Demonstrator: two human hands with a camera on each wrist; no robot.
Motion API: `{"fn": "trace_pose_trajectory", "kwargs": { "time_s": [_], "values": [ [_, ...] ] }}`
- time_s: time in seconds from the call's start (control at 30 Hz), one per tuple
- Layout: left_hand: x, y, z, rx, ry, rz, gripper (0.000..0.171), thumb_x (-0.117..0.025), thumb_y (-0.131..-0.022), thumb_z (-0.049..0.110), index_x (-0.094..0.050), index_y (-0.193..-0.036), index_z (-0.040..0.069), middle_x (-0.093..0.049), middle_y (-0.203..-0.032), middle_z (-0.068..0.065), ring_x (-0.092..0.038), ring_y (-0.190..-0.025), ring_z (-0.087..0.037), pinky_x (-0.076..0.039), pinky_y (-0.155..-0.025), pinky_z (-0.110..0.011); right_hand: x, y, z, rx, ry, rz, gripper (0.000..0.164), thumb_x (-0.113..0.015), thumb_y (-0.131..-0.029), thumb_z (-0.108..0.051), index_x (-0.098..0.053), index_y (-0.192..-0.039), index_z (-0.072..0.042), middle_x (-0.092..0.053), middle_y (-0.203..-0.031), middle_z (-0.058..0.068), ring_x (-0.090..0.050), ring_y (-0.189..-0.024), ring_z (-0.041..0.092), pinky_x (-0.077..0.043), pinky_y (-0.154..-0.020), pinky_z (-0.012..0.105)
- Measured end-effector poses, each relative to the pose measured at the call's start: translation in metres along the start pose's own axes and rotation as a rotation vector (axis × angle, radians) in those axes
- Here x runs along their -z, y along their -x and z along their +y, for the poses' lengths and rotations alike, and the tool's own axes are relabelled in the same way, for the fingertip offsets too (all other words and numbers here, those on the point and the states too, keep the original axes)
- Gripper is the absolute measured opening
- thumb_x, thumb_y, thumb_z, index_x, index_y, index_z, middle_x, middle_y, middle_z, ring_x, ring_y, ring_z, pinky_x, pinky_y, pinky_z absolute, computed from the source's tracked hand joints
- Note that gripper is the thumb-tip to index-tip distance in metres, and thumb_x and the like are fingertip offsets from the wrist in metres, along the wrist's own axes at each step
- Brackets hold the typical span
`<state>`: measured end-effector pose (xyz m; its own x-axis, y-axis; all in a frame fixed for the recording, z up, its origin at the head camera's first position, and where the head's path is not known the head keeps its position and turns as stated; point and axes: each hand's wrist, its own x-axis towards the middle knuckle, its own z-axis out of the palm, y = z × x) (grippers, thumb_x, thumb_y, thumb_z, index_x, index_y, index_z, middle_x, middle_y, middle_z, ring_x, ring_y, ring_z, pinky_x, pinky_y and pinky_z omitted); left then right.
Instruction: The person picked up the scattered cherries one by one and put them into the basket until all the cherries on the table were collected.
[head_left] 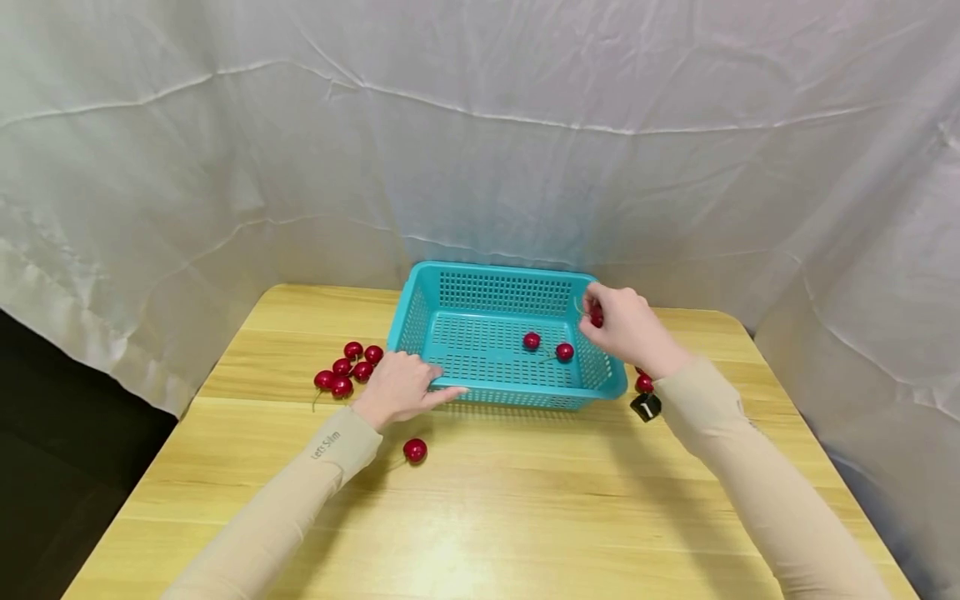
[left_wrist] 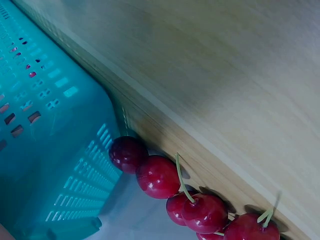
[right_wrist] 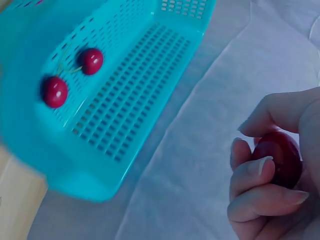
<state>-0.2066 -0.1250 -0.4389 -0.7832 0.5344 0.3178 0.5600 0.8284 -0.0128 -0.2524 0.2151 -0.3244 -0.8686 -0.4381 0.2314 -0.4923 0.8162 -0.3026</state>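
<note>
A turquoise plastic basket (head_left: 510, 390) with perforated walls stands on the table. My left hand (head_left: 401, 387) grips its front left corner, with the thumb stretched along the front rim. Over the basket's right end, my right hand (head_left: 626, 327) holds a dark red cherry (right_wrist: 280, 159) between curled fingers and thumb. Inside the basket lie two cherries, one cherry (head_left: 531, 341) left of the other cherry (head_left: 565, 352). Beside the left hand, several cherries (head_left: 341, 387) with green stems cluster outside the basket. A single cherry (head_left: 415, 451) lies in front of it.
Past the basket's right end, a cherry (head_left: 644, 383) lies by a small black object (head_left: 646, 407), partly behind the right sleeve. The wooden table (head_left: 510, 508) ends at the back against a pale hanging cloth (head_left: 480, 183), which also encloses the sides.
</note>
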Motion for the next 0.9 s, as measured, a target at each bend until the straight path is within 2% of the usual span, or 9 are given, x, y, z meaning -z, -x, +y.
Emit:
{"fn": "trace_pose_trajectory", "kwargs": {
  "time_s": [0.27,0.47,0.6,0.77,0.9],
  "values": [
    [0.0,0.0,0.0,-0.018,-0.015,0.013,0.061,-0.059,-0.091,0.063,-0.029,-0.057,0.023,-0.015,-0.049,0.01,-0.013,-0.044,-0.005,-0.011,-0.044,-0.021,-0.013,-0.024,-0.021,0.085,-0.017,0.024,0.009,-0.061,-0.091,-0.006,-0.053,-0.087,-0.007,-0.053,-0.067,0.005,-0.044,-0.056,0.017,-0.038,-0.058,0.031],
    [0.0,0.0,-0.001,-0.026,-0.016,0.02,0.061,-0.057,-0.092,0.064,-0.028,-0.057,0.023,-0.015,-0.049,0.01,-0.013,-0.044,-0.005,-0.012,-0.045,-0.02,-0.023,-0.037,-0.025,0.153,0.014,0.072,0.007,-0.06,-0.091,-0.005,-0.054,-0.088,-0.007,-0.052,-0.067,0.004,-0.044,-0.057,0.017,-0.036,-0.059,0.03],
    [0.001,0.0,0.0,-0.019,-0.016,0.018,0.062,-0.059,-0.092,0.064,-0.028,-0.057,0.023,-0.015,-0.048,0.01,-0.013,-0.044,-0.005,-0.012,-0.044,-0.02,-0.027,-0.044,-0.027,0.195,0.042,0.097,0.009,-0.061,-0.091,-0.007,-0.053,-0.087,-0.008,-0.055,-0.073,0.005,-0.048,-0.061,0.018,-0.04,-0.06,0.031],
    [0.001,0.0,0.001,-0.007,-0.006,0.013,0.062,-0.059,-0.091,0.064,-0.029,-0.056,0.023,-0.015,-0.048,0.01,-0.014,-0.044,-0.006,-0.012,-0.045,-0.021,-0.029,-0.051,-0.03,0.211,0.054,0.065,0.008,-0.062,-0.091,-0.008,-0.054,-0.09,-0.008,-0.062,-0.084,0.007,-0.058,-0.072,0.021,-0.05,-0.066,0.035],
    [0.0,0.0,0.0,-0.007,-0.003,0.019,0.062,-0.06,-0.091,0.064,-0.03,-0.055,0.023,-0.015,-0.048,0.01,-0.014,-0.043,-0.006,-0.012,-0.045,-0.021,-0.03,-0.055,-0.032,0.195,0.053,0.005,0.007,-0.062,-0.092,-0.008,-0.055,-0.094,-0.008,-0.065,-0.089,0.008,-0.061,-0.077,0.022,-0.053,-0.071,0.036]
  ]
}}
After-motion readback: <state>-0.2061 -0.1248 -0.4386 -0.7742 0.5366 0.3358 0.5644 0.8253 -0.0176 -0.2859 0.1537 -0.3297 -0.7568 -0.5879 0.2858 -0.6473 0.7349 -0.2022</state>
